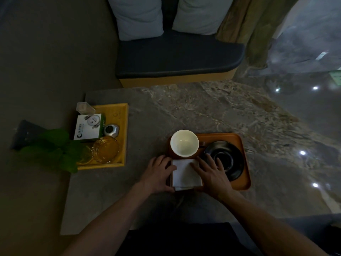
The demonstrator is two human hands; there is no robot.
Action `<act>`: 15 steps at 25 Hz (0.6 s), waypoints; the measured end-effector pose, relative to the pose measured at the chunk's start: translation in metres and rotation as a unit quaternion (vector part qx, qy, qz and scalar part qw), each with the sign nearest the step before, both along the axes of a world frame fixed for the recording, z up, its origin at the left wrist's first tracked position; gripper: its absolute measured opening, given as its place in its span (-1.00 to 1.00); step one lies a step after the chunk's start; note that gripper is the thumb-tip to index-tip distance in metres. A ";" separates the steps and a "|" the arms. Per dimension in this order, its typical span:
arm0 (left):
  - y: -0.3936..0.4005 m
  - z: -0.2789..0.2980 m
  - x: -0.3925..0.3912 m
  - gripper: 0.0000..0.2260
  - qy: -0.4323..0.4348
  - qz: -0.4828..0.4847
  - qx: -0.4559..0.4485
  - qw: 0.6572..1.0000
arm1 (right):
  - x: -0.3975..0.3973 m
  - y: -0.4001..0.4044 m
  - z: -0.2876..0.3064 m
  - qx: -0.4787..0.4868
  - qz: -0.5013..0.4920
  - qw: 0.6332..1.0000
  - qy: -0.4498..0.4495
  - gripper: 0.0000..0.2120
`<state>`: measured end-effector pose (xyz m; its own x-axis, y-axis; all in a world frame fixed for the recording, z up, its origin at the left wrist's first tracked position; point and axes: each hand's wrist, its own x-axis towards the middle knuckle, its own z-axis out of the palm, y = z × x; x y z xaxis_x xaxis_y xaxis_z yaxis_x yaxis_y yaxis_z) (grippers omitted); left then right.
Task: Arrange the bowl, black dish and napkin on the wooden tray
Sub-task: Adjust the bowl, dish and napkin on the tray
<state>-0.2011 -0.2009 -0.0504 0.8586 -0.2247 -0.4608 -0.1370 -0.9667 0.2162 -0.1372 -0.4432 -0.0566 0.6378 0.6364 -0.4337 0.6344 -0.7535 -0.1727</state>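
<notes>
A white bowl (184, 143) stands upright at the back left of the brown wooden tray (238, 139). A black dish (228, 159) lies on the tray's right half. A folded white napkin (185, 174) lies at the tray's front left. My left hand (158, 175) rests against the napkin's left edge, fingers spread and touching it. My right hand (212, 174) lies flat on the napkin's right edge, and its fingertips reach onto the black dish's rim. Neither hand grips anything.
A yellow tray (122, 115) at the table's left holds a white-and-green box (88, 128), a glass ashtray (106, 149), a small silver object (111, 130) and a clear holder (84, 108). Green leaves (55, 148) overhang its left side. A cushioned bench (175, 58) stands beyond the table.
</notes>
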 end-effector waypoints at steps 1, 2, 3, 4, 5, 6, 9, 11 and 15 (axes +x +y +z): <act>0.000 -0.002 0.001 -0.23 0.000 -0.001 0.001 1.000 | 0.001 0.000 -0.002 0.000 -0.002 1.000 0.000 -0.11; -0.001 -0.003 0.001 -0.24 0.000 0.000 -0.001 1.000 | 0.001 0.001 -0.003 0.000 -0.003 1.000 0.001 -0.12; -0.002 -0.004 0.001 -0.25 0.000 -0.001 -0.003 1.000 | 0.002 0.001 -0.004 -0.001 -0.004 1.000 0.003 -0.12; -0.003 -0.005 0.001 -0.26 -0.002 -0.001 -0.003 1.000 | 0.002 0.000 -0.005 -0.001 -0.003 1.000 0.004 -0.12; -0.004 -0.006 0.001 -0.27 -0.004 -0.001 -0.002 1.000 | 0.003 0.000 -0.006 -0.002 -0.002 1.000 0.004 -0.12; -0.004 -0.007 0.001 -0.28 -0.004 0.002 0.001 1.000 | 0.003 0.000 -0.006 -0.002 -0.001 1.000 0.004 -0.11; -0.005 -0.007 0.001 -0.28 -0.002 0.010 0.003 1.000 | 0.003 -0.001 -0.007 -0.003 0.005 1.000 0.005 -0.11; -0.006 -0.007 -0.001 -0.28 -0.009 0.016 0.001 1.000 | 0.005 0.000 -0.006 -0.001 0.009 1.000 0.004 -0.11; -0.009 -0.007 -0.003 -0.27 -0.007 0.039 -0.008 0.999 | 0.010 0.001 -0.003 0.004 0.017 1.000 0.007 -0.11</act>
